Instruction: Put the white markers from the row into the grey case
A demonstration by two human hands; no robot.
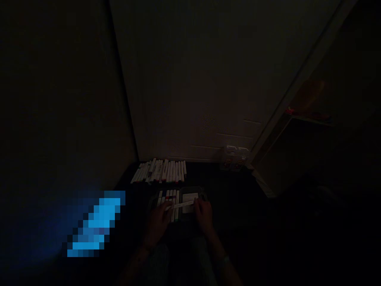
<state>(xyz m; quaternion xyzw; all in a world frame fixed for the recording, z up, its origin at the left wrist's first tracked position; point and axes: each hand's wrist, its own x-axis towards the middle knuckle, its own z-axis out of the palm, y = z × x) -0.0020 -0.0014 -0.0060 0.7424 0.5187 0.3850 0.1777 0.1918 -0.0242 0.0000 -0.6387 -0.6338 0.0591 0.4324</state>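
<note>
The scene is very dark. My left hand [159,220] and my right hand [204,212] are both closed on the ends of one white marker [180,205], held level over an open marker case [178,198]. A few white markers [169,196] stand in the case's left side; a pale card lies in its right side. A row of several white markers [160,171] lies on the dark floor beyond the case.
A pale wall panel [193,99] rises behind the markers. A small clear box [236,157] sits at the wall's foot. A slanted board and shelf [285,131] stand at the right. A blue glowing blurred patch [95,224] lies at the left.
</note>
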